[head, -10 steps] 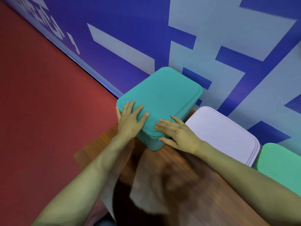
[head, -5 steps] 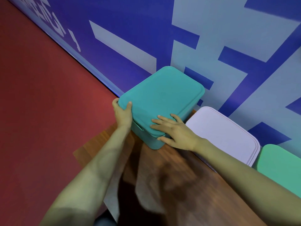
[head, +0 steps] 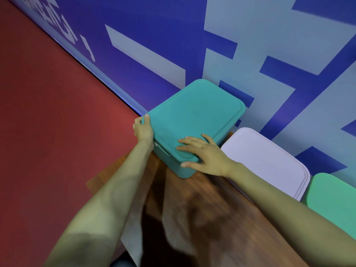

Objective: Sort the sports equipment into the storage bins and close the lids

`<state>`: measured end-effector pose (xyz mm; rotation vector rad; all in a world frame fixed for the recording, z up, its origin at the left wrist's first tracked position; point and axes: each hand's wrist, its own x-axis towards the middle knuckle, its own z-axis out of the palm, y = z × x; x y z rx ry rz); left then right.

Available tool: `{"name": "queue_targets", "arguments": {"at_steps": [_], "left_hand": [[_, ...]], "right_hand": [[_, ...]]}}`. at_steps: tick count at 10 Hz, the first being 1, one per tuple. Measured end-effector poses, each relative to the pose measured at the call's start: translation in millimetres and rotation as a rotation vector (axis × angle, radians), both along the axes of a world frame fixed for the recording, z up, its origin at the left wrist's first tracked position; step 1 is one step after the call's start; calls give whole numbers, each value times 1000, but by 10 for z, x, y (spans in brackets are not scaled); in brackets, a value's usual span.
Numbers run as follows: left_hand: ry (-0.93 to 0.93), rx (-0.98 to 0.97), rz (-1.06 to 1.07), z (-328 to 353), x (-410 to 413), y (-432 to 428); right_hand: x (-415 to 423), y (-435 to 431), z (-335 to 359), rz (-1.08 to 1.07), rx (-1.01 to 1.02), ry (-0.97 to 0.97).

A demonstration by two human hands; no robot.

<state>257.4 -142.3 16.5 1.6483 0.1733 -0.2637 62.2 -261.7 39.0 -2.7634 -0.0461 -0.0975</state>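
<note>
Head view, looking down. I count three storage bins in a row on one wooden table [head: 221, 218], each with its lid on: one teal, one lilac, one green. Two hands in view, both on the teal bin [head: 174, 166]. The left hand [head: 143, 130] grips the left corner of the teal lid [head: 194, 116], thumb on top, fingers curled round the edge. The right hand [head: 204, 157] lies flat on the lid's near corner, fingers straight, thumb against the bin wall. The lilac bin [head: 265, 160] sits just right of the right hand, the green bin [head: 335, 203] beyond it. Red floor [head: 57, 132] left of the left hand.
</note>
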Motion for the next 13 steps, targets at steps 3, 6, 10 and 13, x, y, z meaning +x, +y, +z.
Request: {"name": "queue_targets", "arguments": {"at_steps": [3, 6, 10, 13], "left_hand": [[105, -316, 188, 21, 40, -101], [-101, -47, 81, 12, -17, -31], [-899, 1120, -623, 319, -674, -71], [-873, 1047, -828, 757, -1122, -346]], "right_hand": [[425, 96, 35, -335, -121, 39], [432, 104, 31, -308, -142, 120], [406, -110, 208, -414, -74, 89], [-422, -172, 572, -545, 86, -171]]}}
